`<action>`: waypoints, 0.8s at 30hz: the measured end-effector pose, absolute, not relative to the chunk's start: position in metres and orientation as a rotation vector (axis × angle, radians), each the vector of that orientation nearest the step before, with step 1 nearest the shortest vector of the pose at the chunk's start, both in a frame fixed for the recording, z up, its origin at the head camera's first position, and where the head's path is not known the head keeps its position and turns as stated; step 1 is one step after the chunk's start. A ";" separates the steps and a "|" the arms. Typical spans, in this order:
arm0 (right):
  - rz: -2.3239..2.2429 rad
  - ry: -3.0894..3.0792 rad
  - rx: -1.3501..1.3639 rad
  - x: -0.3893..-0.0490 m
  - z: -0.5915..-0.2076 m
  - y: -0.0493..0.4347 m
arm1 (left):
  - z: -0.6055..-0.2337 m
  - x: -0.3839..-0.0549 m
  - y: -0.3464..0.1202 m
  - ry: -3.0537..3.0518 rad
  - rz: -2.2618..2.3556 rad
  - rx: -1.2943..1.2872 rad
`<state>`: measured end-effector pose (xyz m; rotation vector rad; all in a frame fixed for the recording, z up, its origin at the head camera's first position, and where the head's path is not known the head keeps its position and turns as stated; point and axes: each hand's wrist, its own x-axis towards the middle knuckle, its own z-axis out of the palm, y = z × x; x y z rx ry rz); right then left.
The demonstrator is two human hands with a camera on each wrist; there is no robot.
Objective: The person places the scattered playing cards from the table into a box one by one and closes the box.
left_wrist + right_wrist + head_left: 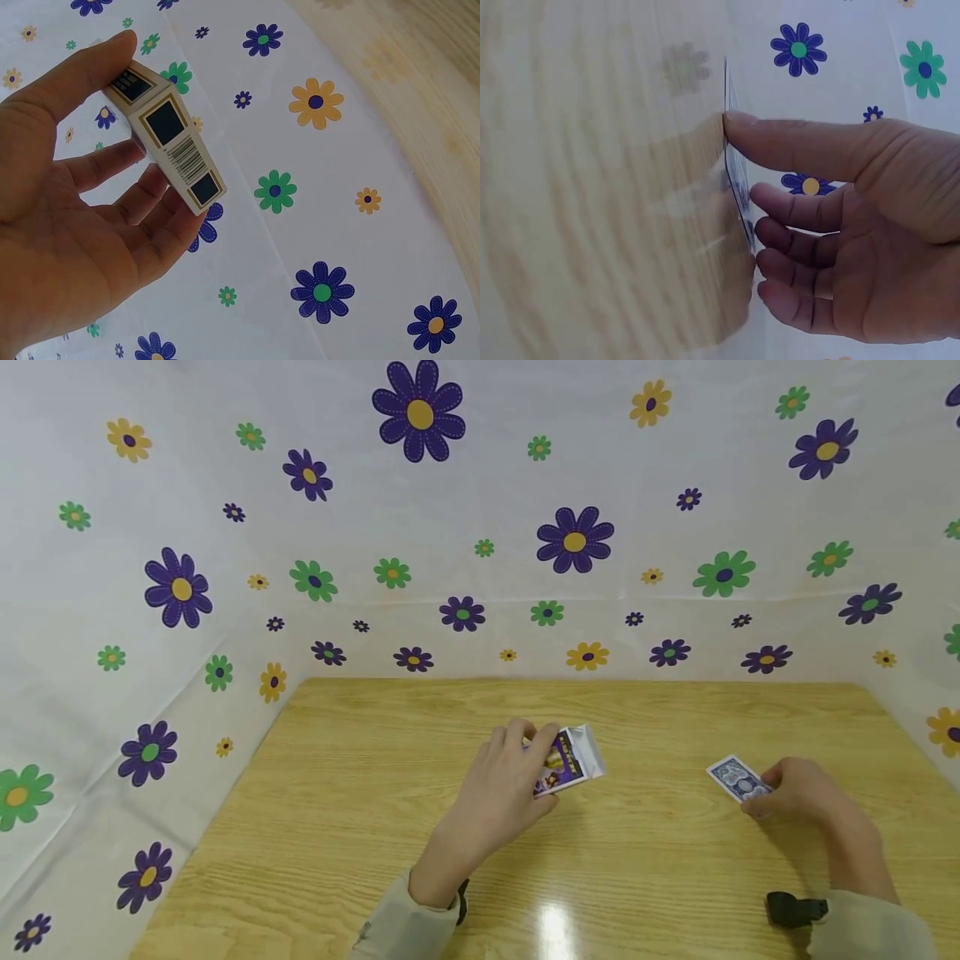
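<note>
My left hand (504, 781) grips a playing-card box (561, 766) with a purple and yellow printed face, raised over the table. The box's white end flap (588, 750) stands out to the right. In the left wrist view, the thumb and fingers clasp the box (169, 131) by opposite edges, its barcode side showing. My right hand (806, 793) pinches a blue-backed playing card (738, 778) by its near right end, patterned back up. From the right wrist, the card (735, 161) appears nearly edge-on, slightly bent, close against the tabletop, thumb and fingertips at its edges.
Both hands are over a light wooden table (337, 810). White cloth (480, 468) with purple, green and yellow flowers hangs behind it and along both sides. A dark strap (795, 910) circles the right wrist at the pale sleeve.
</note>
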<state>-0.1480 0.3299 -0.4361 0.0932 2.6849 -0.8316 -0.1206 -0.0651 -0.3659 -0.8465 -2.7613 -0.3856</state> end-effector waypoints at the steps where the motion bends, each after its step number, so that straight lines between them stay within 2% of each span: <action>1: -0.849 2.677 0.086 -0.148 -0.437 0.331 | -0.366 -0.121 -0.065 -2.762 -0.386 -0.847; 10: -0.949 2.650 0.006 -0.148 -0.438 0.333 | -0.366 -0.121 -0.063 -2.787 -0.388 -0.839; 24: -1.197 2.739 -0.138 -0.149 -0.432 0.305 | -0.369 -0.122 -0.062 -2.795 -0.390 -0.838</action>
